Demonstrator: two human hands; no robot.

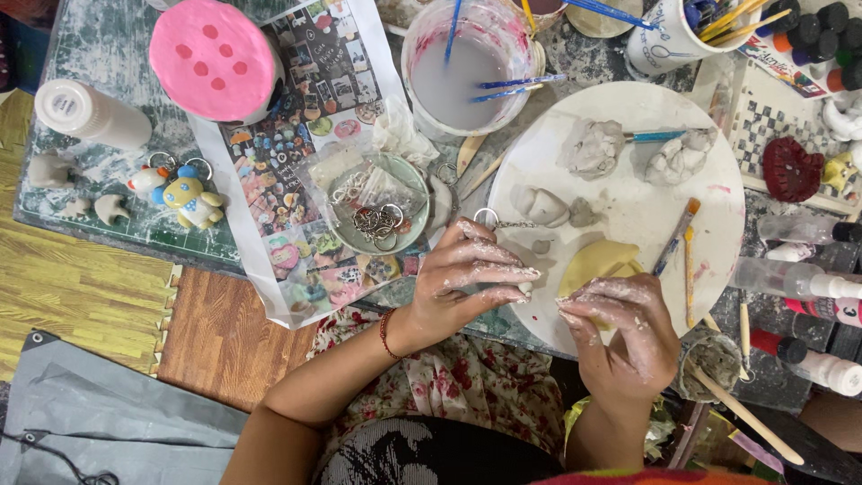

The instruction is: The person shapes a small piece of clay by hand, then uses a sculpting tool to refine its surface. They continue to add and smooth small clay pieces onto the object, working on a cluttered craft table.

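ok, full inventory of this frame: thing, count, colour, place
round board: 1, white, centre right
clay lumps: several, grey, on the board
yellow piece: 1, pale yellow, board's near edge
water tub: 1, clear with cloudy water, top centre
small dish: 1, pale green, holds metal rings, centre
pink lid: 1, pink with red dots, top left
white bottle: 1, lying at left
keychain figure: 1, yellow and blue, left
brush cup: 1, white, top right
red piece: 1, dark red, right
squeeze bottles: several, clear, right edge
left hand: clay-smeared, pinching a small clay bit
right hand: clay-smeared, at the yellow piece
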